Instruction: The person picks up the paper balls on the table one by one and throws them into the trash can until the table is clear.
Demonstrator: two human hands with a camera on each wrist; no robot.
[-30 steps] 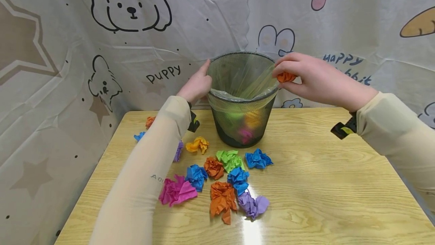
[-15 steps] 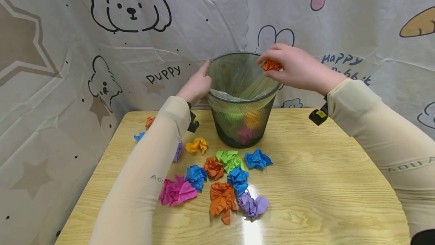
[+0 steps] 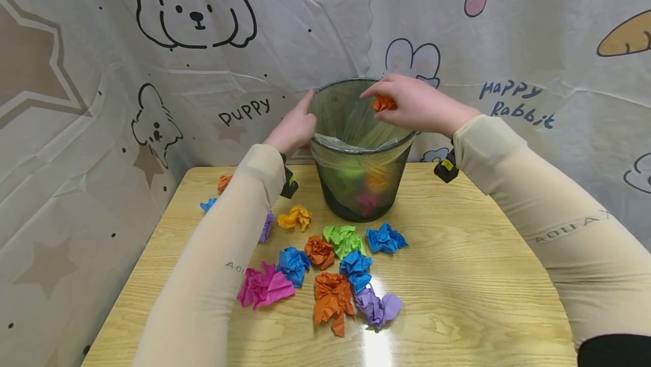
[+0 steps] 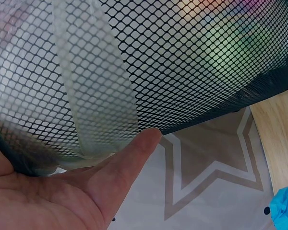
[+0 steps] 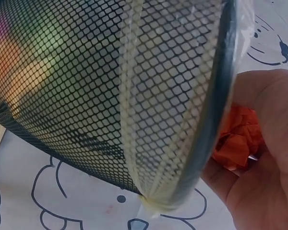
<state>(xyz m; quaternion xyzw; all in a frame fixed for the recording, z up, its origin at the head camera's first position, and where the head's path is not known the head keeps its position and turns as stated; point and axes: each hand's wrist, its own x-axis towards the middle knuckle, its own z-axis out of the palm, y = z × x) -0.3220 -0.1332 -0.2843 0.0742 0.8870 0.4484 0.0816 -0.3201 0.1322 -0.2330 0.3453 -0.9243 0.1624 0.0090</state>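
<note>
A: So what's on that table [image 3: 473, 254]?

B: Pale wood grain, crumpled paper all over the left and middle. Pink one [image 3: 265, 286] right by the left sleeve [image 3: 198, 276], green one [image 3: 344, 240] in the thick of it, yellow one [image 3: 295, 217] farther back, plus a bunch of blues, oranges and purples. The sleeve partly covers a few. Bright glare streak [image 3: 376, 350] near the front, too.

A: And the room?

B: Pale cloth [image 3: 305, 56] at the back and left, pretty cute tbh: big line-drawn dog [image 3: 197, 15], "PUPPY", cherries, "Happy Rabbit".

A: Hands?

B: Left hand [image 3: 295, 129] grips the black mesh bin [image 3: 333, 197] at the rim, thumb along the outside. Can't see all its fingertips. Right hand [image 3: 414, 104] is bent into a pinch around an orange paper ball [image 3: 383, 103], just above the bin's mouth.

A: Anything inside?

B: Yep, green, yellowish and pink patches show through the mesh. There's a see-through liner [image 3: 335, 143] folded over the rim, and the bin stands upright at the table's back edge.
</note>
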